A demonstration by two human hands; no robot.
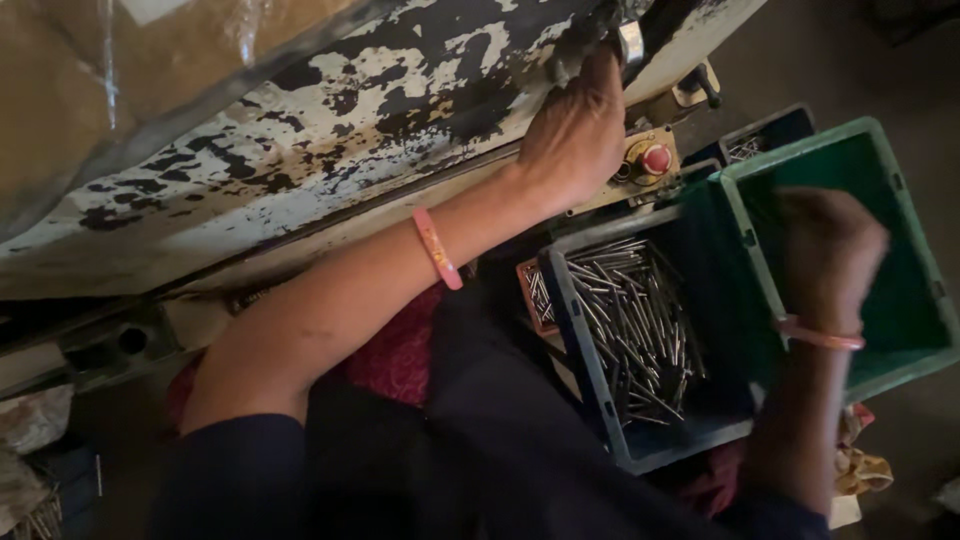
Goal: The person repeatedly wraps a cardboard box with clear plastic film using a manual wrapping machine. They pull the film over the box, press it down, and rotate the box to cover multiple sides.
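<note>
Left hand (575, 135) fingers grip machine edge (600, 40); right hand (825, 250) blurred over green crate (905, 330), fingers unclear

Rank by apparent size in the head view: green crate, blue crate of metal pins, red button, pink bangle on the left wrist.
1. Green crate and blue crate: alike, each partly hidden.
2. Pink bangle.
3. Red button.

Red button (656, 158) on yellow plate; small orange tray (533, 290) of pins
</note>
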